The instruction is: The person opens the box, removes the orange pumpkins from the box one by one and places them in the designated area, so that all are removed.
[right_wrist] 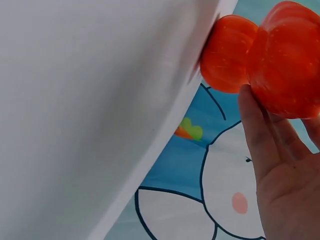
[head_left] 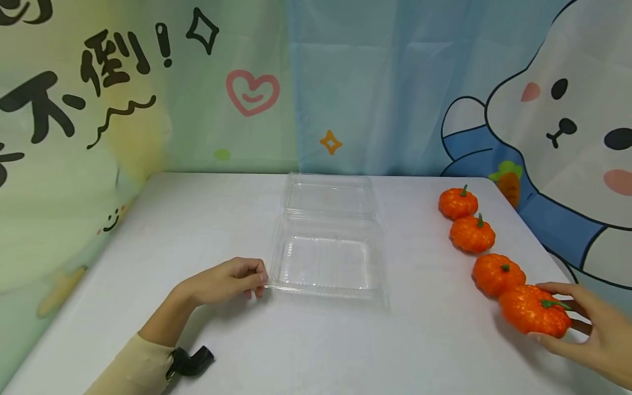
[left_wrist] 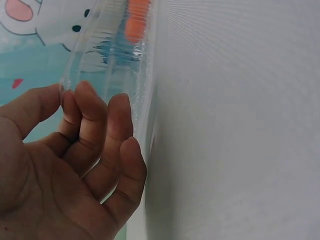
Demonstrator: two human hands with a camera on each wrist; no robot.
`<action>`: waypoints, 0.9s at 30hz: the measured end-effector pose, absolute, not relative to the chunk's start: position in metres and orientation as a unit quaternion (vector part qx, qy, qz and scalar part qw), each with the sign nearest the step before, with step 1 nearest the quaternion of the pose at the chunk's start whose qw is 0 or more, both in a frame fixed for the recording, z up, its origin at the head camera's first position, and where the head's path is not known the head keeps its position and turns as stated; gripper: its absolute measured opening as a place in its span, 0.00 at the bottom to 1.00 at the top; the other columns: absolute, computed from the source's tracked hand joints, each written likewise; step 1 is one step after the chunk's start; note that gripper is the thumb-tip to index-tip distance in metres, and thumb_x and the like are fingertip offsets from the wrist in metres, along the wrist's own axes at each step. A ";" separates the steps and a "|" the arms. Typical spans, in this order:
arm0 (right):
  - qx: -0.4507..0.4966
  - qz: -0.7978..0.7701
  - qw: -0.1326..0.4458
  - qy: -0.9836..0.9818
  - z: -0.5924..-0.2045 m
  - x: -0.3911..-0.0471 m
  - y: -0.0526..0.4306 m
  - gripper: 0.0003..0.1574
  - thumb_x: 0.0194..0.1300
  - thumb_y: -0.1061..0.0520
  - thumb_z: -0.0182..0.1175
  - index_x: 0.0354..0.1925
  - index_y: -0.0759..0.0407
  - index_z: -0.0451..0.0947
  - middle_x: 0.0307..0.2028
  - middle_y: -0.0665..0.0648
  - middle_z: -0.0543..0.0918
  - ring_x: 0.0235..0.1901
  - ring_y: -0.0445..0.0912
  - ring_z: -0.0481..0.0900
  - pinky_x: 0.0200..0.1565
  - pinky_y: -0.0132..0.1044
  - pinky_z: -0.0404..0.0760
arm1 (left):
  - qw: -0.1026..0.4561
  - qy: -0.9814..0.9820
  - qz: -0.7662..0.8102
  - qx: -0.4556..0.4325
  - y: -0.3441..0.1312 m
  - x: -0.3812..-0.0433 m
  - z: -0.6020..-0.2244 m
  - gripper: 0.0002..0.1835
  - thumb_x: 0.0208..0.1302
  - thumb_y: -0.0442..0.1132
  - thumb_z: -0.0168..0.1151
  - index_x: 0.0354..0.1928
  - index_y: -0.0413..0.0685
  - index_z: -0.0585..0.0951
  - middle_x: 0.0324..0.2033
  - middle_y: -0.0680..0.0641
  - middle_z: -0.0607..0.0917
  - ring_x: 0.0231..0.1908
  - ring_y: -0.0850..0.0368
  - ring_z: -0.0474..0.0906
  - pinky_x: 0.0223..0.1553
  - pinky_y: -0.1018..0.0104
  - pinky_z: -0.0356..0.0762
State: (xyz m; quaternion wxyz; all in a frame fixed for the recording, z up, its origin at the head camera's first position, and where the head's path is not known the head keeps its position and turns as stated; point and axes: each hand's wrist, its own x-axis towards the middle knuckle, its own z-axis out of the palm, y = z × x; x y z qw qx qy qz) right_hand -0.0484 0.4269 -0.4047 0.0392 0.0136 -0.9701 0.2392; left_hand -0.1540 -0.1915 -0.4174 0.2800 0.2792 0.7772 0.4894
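My left hand (head_left: 228,281) pinches the near left corner of a clear plastic clamshell box (head_left: 326,263) between thumb and index finger. The box lies unfolded on the table, its lid (head_left: 329,196) laid back toward the wall. In the left wrist view, the other fingers (left_wrist: 120,117) curve loosely beside the box's wall. At the right edge, my right hand (head_left: 590,329) grips an orange toy pumpkin (head_left: 533,311) with a green stem, thumb on the near side and fingers on the far side. In the right wrist view this pumpkin (right_wrist: 287,62) overlaps another pumpkin (right_wrist: 226,55).
Three more orange pumpkins stand in a slanting row along the table's right side: a near one (head_left: 497,274), a middle one (head_left: 472,234) and a far one (head_left: 458,203). A printed cloth backdrop (head_left: 365,93) hangs behind the white table (head_left: 212,219).
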 end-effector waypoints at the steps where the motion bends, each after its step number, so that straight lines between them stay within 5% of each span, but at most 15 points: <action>1: 0.012 0.239 0.034 -0.970 -0.406 -0.048 0.427 0.59 0.45 0.55 0.85 0.65 0.73 0.61 0.58 0.78 0.69 0.44 0.73 0.74 0.33 0.62 0.83 | 0.280 0.777 0.490 0.279 -0.192 -0.154 -0.417 0.11 0.80 0.38 0.50 0.40 0.40 0.77 0.34 0.45 0.82 0.40 0.47 0.79 0.44 0.63 0.81; 27: 0.014 0.188 -0.049 -0.981 -0.414 -0.060 0.432 0.61 0.50 0.43 0.82 0.65 0.75 0.61 0.58 0.83 0.69 0.50 0.75 0.72 0.41 0.64 0.84 | 0.278 0.775 0.493 0.281 -0.192 -0.154 -0.418 0.11 0.80 0.38 0.51 0.39 0.40 0.77 0.34 0.44 0.81 0.40 0.47 0.79 0.43 0.63 0.81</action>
